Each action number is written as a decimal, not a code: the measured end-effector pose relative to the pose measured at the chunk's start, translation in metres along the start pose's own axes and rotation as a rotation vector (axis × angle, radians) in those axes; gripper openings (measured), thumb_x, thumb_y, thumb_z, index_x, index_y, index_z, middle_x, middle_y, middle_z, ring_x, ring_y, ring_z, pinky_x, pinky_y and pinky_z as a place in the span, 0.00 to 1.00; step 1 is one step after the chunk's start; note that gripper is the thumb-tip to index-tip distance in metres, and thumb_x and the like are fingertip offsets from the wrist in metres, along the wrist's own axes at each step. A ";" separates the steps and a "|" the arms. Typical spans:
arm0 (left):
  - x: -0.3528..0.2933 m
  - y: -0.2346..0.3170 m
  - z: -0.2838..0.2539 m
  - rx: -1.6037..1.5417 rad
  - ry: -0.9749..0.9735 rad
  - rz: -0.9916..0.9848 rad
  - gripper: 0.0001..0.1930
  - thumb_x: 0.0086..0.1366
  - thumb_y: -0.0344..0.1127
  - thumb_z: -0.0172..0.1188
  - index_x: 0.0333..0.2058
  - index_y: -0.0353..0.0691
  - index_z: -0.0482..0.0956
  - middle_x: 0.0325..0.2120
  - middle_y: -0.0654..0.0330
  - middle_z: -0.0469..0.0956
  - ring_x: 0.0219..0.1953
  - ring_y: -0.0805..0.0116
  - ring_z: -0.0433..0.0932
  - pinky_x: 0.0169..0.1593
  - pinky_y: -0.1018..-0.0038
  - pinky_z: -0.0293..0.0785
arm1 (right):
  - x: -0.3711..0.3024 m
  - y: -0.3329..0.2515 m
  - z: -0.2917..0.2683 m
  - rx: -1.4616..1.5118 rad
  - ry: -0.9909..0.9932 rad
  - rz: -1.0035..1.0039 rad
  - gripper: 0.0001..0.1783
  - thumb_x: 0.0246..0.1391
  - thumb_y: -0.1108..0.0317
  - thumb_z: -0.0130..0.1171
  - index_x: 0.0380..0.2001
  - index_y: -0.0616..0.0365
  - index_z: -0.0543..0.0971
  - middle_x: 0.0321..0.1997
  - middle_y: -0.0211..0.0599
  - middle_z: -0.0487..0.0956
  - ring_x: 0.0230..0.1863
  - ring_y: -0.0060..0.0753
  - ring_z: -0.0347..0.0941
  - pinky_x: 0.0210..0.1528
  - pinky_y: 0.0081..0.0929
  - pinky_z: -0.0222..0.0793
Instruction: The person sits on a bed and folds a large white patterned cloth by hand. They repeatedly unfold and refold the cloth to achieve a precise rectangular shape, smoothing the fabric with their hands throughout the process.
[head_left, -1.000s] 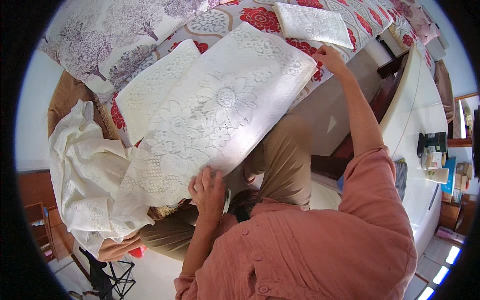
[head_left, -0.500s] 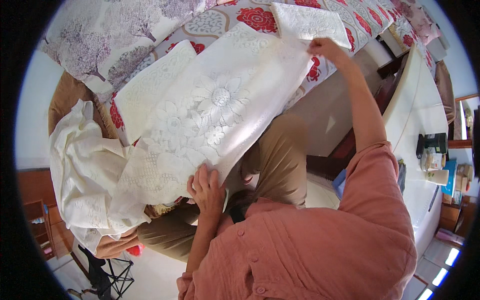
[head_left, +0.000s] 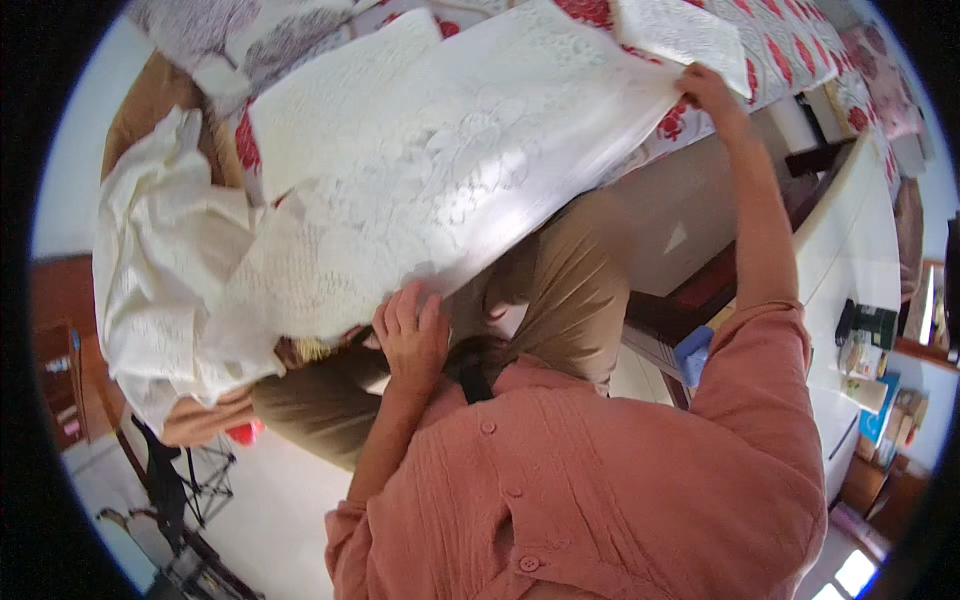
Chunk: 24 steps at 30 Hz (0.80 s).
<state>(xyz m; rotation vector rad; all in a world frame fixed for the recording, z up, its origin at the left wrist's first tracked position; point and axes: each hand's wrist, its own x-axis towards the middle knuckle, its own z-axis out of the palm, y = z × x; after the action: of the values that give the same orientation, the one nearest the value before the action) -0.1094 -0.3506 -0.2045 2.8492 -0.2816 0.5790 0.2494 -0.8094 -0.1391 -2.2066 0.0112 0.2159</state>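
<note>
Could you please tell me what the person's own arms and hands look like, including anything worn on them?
Both arms come from a salmon-pink, crinkled shirt with small matching buttons down the front. Its sleeves are pushed up above the elbows, so both forearms are bare. The left hand and right hand are bare too: no gloves, and no watch or ring that shows in this view.

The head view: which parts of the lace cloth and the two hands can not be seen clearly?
- Head view: left hand fingertips, tucked under the lace cloth.
- Right hand: its fingers curl around the cloth's far corner, grip side hidden.
- Cloth's lower left end merges with the cream pile; border unclear.
- Objects on the white shelf: too small.
</note>
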 end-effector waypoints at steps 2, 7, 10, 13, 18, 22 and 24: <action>-0.018 -0.001 -0.012 -0.184 -0.155 -0.138 0.18 0.55 0.31 0.66 0.44 0.41 0.74 0.47 0.56 0.74 0.49 0.59 0.73 0.57 0.59 0.66 | -0.012 -0.030 -0.006 0.143 0.092 -0.048 0.09 0.52 0.63 0.61 0.31 0.56 0.78 0.26 0.27 0.75 0.26 0.19 0.68 0.30 0.19 0.63; -0.046 -0.011 0.007 -1.332 -0.175 -1.272 0.25 0.62 0.36 0.66 0.54 0.39 0.66 0.48 0.60 0.74 0.49 0.71 0.71 0.53 0.72 0.66 | -0.028 -0.074 -0.021 0.273 0.120 -0.179 0.06 0.56 0.66 0.61 0.33 0.56 0.77 0.25 0.21 0.70 0.26 0.15 0.64 0.30 0.15 0.62; -0.032 -0.012 0.010 -1.616 -0.038 -1.337 0.27 0.62 0.37 0.65 0.57 0.39 0.65 0.50 0.59 0.74 0.51 0.67 0.72 0.55 0.67 0.67 | -0.035 -0.098 -0.016 0.388 0.115 -0.205 0.10 0.55 0.69 0.61 0.40 0.57 0.78 0.26 0.21 0.70 0.26 0.14 0.63 0.30 0.13 0.60; -0.032 -0.010 0.017 -1.820 -0.013 -1.305 0.27 0.62 0.36 0.64 0.58 0.41 0.65 0.53 0.60 0.72 0.54 0.64 0.72 0.58 0.63 0.65 | -0.036 -0.113 -0.022 0.467 0.060 -0.192 0.15 0.57 0.72 0.59 0.49 0.56 0.78 0.28 0.20 0.71 0.25 0.12 0.61 0.29 0.10 0.58; -0.033 -0.002 0.019 -1.815 0.013 -1.271 0.23 0.63 0.35 0.62 0.56 0.45 0.67 0.53 0.62 0.73 0.54 0.65 0.72 0.58 0.63 0.64 | -0.042 -0.135 -0.027 0.460 0.036 -0.228 0.15 0.59 0.72 0.56 0.50 0.57 0.78 0.29 0.19 0.72 0.26 0.10 0.63 0.29 0.08 0.61; -0.026 -0.004 0.011 -1.901 0.264 -1.412 0.23 0.65 0.36 0.62 0.56 0.46 0.66 0.51 0.63 0.74 0.51 0.66 0.74 0.58 0.63 0.65 | -0.047 -0.145 -0.029 0.470 0.054 -0.232 0.14 0.60 0.71 0.57 0.49 0.59 0.78 0.29 0.20 0.72 0.27 0.10 0.64 0.30 0.08 0.62; -0.032 -0.008 0.010 -1.967 0.234 -1.413 0.23 0.66 0.37 0.62 0.56 0.46 0.65 0.51 0.63 0.74 0.50 0.66 0.74 0.57 0.61 0.65 | -0.049 -0.151 -0.029 0.474 0.051 -0.242 0.14 0.60 0.71 0.57 0.49 0.60 0.78 0.30 0.21 0.73 0.27 0.10 0.64 0.30 0.08 0.63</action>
<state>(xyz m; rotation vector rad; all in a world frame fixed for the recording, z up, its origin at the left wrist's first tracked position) -0.1329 -0.3410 -0.2275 0.5969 0.7379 0.0487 0.2189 -0.7450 0.0060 -1.7214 -0.1598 0.0166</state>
